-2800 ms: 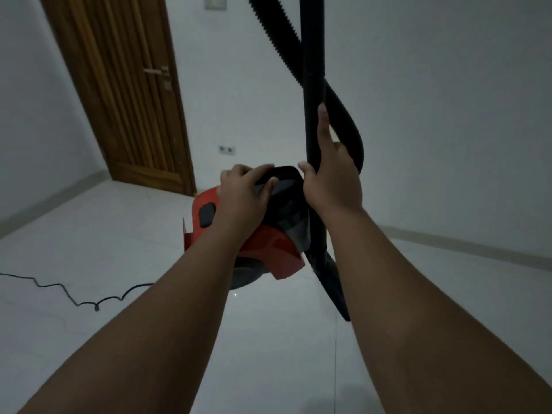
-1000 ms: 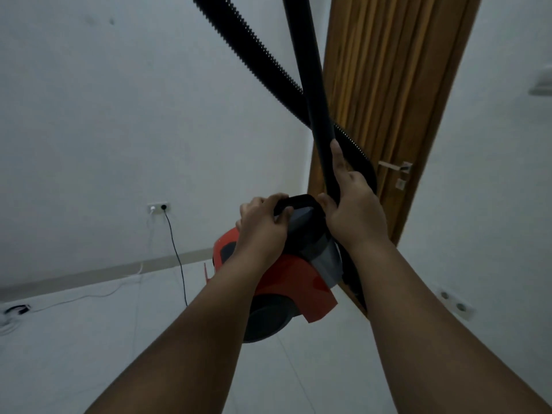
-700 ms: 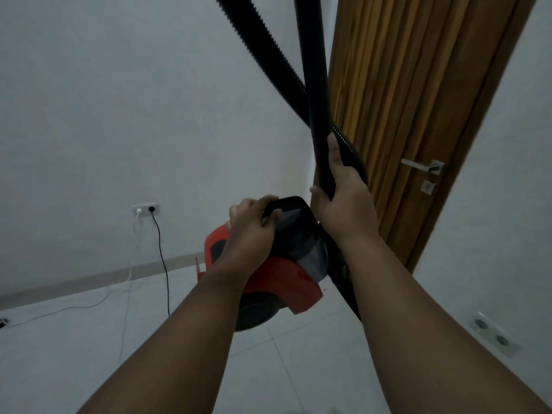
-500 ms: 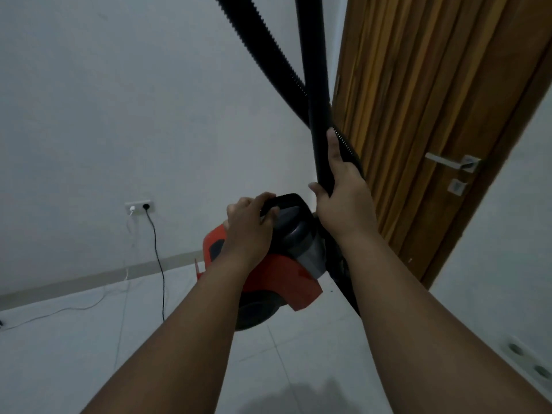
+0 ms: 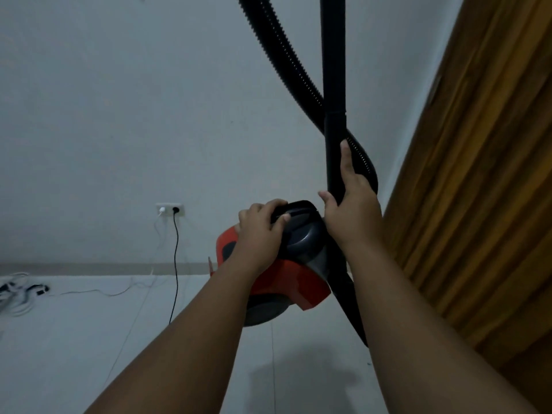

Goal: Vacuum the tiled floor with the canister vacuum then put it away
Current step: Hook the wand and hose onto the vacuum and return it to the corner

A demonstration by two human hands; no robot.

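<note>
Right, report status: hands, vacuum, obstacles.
Left hand grips dark handle of red canister vacuum, held off tiled floor. Right hand grips black wand tube. Black cord plugged into white wall socket ahead; wooden door close right.

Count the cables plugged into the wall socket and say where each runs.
2. A white cable leaves the left side of the wall socket and trails left across the floor; a black cable hangs from its right side down to the floor. No others show.

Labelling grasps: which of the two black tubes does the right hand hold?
The smooth, straight wand; the right hand grips it, while the ribbed hose curves behind.
</note>
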